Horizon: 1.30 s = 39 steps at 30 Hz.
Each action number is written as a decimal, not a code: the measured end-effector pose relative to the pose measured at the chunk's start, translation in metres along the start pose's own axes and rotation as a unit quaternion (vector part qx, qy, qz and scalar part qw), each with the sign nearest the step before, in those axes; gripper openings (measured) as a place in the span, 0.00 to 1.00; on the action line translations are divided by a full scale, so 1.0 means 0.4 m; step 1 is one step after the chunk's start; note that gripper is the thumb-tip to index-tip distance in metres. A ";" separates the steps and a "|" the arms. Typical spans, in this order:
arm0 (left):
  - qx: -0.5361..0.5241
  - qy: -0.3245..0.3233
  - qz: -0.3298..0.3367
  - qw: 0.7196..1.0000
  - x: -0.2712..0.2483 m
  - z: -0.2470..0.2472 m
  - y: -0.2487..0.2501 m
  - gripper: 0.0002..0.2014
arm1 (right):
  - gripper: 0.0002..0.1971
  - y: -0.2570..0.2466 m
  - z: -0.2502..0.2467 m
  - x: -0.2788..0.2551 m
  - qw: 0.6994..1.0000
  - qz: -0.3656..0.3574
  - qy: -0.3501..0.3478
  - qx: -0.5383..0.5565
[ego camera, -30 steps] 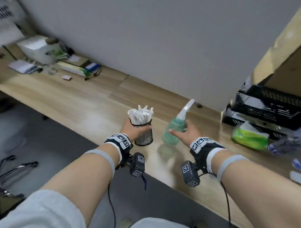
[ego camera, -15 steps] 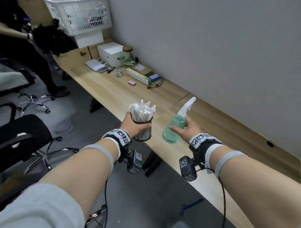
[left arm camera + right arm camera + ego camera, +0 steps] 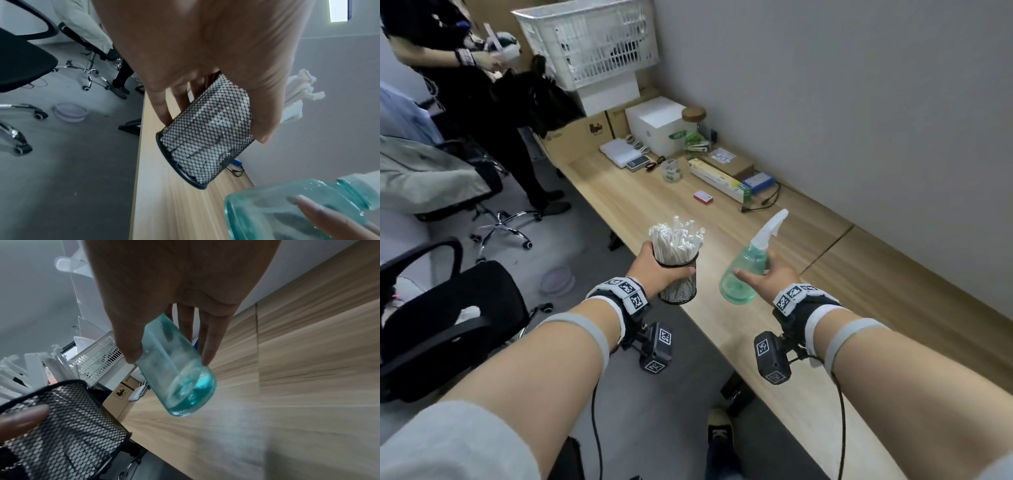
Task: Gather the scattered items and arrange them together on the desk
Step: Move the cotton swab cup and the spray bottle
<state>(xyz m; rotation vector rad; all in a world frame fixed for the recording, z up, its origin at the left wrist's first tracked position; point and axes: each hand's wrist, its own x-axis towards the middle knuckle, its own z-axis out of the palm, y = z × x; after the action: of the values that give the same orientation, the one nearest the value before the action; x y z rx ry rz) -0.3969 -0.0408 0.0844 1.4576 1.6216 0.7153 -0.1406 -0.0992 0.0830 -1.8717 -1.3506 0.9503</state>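
Your left hand (image 3: 654,265) is wrapped around the black wire-mesh cup (image 3: 678,281) stuffed with white paper-wrapped sticks (image 3: 676,236), thumb on one side and fingers on the other. Your right hand (image 3: 767,277) is curled around the body of the translucent green spray bottle with a white trigger head (image 3: 748,270). Both things are in the air, side by side, over the near edge of the long pale wooden desk (image 3: 859,308); neither rests on it. The cluster of boxes and small items sits well apart, at the desk's far end by the wall, beside the white foam box (image 3: 655,125).

Watch the cup. It hangs right at the desk edge, partly over the floor, and the left wrist view shows it tilted. Tip it further and the loose sticks could slide out and fall to the floor. The bottle leans too, with a little blue-green liquid pooled at its base (image 3: 197,391); a careless squeeze on the trigger or a loose cap could wet the wood. Carried this close together, the two could also knock each other.

Your right fingers are mostly hidden behind the bottle in the head view. The labels on the far boxes are too small to read, and the right wrist view blurs the desk surface.
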 end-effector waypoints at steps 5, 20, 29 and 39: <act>0.045 0.012 -0.006 0.999 0.208 -0.082 0.025 0.52 | 0.32 -0.072 0.075 0.238 1.000 0.014 -0.021 0.008; 0.094 0.080 -0.033 0.992 0.602 -0.269 -0.014 0.58 | 0.32 -0.267 0.258 0.638 0.996 -0.001 -0.080 -0.027; 0.063 0.074 -0.048 0.994 0.938 -0.337 -0.075 0.46 | 0.29 -0.355 0.411 0.864 0.996 0.017 -0.071 -0.044; 0.054 -0.017 -0.019 0.998 1.376 -0.378 -0.175 0.40 | 0.31 -0.453 0.650 1.167 0.991 0.104 -0.019 -0.078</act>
<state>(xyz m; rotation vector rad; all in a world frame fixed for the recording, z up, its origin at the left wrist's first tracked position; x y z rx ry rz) -0.5580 0.5031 -0.0089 1.5035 1.6803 0.5867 -0.3503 0.4186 0.0041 -2.1562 -1.3021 1.0132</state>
